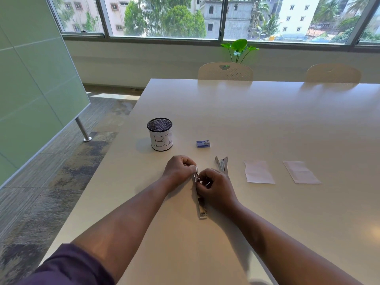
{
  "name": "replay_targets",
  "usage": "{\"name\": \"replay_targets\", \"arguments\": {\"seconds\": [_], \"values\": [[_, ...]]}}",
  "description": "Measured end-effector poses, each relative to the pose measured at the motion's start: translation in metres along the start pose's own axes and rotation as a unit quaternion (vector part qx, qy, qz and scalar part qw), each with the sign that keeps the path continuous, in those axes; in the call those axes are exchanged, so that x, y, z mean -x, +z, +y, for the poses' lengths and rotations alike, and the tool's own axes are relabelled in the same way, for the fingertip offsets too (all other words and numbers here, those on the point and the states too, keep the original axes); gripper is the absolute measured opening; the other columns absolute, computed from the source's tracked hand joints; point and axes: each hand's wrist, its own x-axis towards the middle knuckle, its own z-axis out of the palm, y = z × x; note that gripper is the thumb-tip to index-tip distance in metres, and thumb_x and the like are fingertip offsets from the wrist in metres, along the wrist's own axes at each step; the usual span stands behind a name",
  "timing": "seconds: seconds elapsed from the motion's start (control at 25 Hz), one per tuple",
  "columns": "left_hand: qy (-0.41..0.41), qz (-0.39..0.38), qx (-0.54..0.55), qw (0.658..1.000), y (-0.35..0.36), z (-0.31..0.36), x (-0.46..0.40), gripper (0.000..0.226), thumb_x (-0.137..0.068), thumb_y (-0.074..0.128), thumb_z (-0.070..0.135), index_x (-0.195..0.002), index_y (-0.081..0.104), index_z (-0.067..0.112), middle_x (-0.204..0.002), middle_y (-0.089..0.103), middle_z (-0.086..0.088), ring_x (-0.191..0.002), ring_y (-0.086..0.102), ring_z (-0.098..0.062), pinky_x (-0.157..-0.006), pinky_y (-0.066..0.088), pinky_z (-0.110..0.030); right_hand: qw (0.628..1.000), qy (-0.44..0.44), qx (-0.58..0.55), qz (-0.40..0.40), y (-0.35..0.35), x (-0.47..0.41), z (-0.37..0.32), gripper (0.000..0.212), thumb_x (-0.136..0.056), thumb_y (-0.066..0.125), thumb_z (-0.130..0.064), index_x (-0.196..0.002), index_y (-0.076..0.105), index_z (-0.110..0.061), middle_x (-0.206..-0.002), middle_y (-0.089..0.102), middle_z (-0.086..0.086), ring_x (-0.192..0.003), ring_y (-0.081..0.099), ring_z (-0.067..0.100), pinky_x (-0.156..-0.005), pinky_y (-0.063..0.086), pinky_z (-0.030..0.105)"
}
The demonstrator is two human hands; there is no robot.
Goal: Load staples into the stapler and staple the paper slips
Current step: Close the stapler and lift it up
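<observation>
A black mesh cup (159,133) stands on the white table (267,120), wrapped in a white paper label with the hand-drawn letters "BI" readable; more letters may run round its side, out of sight. Inside it only the dark mesh wall shows, with a couple of small specks too small to tell. To its right lies a small blue staple box (203,144) with a pale label; its print is too small to read.

Nearer the person, a long silver stapler (201,202) lies opened on the table, running from the hands toward the viewer, its near end showing a small metal part. The left hand (179,169) has its fingers curled and pinches the stapler's far end. The right hand (216,189) curls over the middle of the stapler, fingertips pinched at its channel on something small and pale; whether that is a staple strip cannot be told.

Just right of the hands a second stapler (222,164) lies open, untouched. Further right are two white paper slips: the left slip (258,171) and the right slip (300,172), lying flat and apart from each other.

Two pale chairs (225,71) stand at the far edge, with a green plant (239,48) behind them below the window (164,17).
</observation>
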Motion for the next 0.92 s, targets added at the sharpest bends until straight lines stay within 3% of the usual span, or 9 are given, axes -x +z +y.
{"name": "replay_targets", "arguments": {"seconds": [0.12,0.36,0.52,0.68,0.92], "values": [[-0.015,0.001,0.008,1.000,-0.0003,0.0012,-0.0028,0.006,-0.078,0.073,0.017,-0.077,0.078,0.019,-0.076,0.076,0.005,-0.076,0.069,-0.011,-0.076,0.055,-0.029,1.000,0.012,-0.005,-0.006,-0.0001,0.0005,-0.0010,0.011,-0.077,0.065,-0.037,-0.086,0.061,-0.031,-0.079,0.064,-0.013,-0.068,0.062,0.007,-0.062,0.055,0.031],[-0.023,-0.005,0.019,1.000,-0.0009,-0.0008,-0.0062,0.003,-0.076,0.075,0.018,-0.074,0.078,0.018,-0.074,0.076,0.004,-0.075,0.070,-0.012,-0.075,0.057,-0.031,0.999,-0.003,0.034,-0.020,0.0004,0.0038,-0.0048,0.011,-0.091,0.058,-0.036,-0.101,0.061,-0.034,-0.096,0.065,-0.015,-0.076,0.064,0.006,-0.068,0.055,0.034],[-0.026,-0.010,0.022,0.999,-0.0017,-0.0005,-0.0063,0.004,-0.077,0.075,0.017,-0.076,0.079,0.018,-0.075,0.077,0.004,-0.079,0.072,-0.015,-0.073,0.058,-0.028,0.994,-0.018,0.105,-0.018,0.0050,0.0010,-0.0037,0.030,-0.094,0.053,-0.043,-0.110,0.072,-0.027,-0.111,0.067,-0.003,-0.100,0.061,0.019,-0.082,0.049,0.033],[-0.026,-0.009,0.023,0.999,-0.0013,0.0002,-0.0060,0.005,-0.077,0.074,0.016,-0.077,0.079,0.017,-0.077,0.077,0.003,-0.084,0.073,-0.017,-0.078,0.059,-0.031,0.992,-0.003,0.122,-0.036,0.0073,-0.0011,-0.0041,0.035,-0.090,0.052,-0.045,-0.110,0.073,-0.026,-0.110,0.067,-0.001,-0.106,0.057,0.024,-0.090,0.046,0.035],[0.003,-0.018,0.018,1.000,-0.0028,-0.0067,-0.0047,0.005,-0.081,0.074,0.023,-0.082,0.077,0.019,-0.081,0.077,0.005,-0.083,0.072,-0.014,-0.082,0.057,-0.031,0.994,0.013,0.108,-0.029,0.0070,-0.0030,-0.0030,0.040,-0.084,0.060,-0.048,-0.116,0.068,-0.026,-0.108,0.067,-0.001,-0.104,0.057,0.019,-0.085,0.042,0.029]]}}
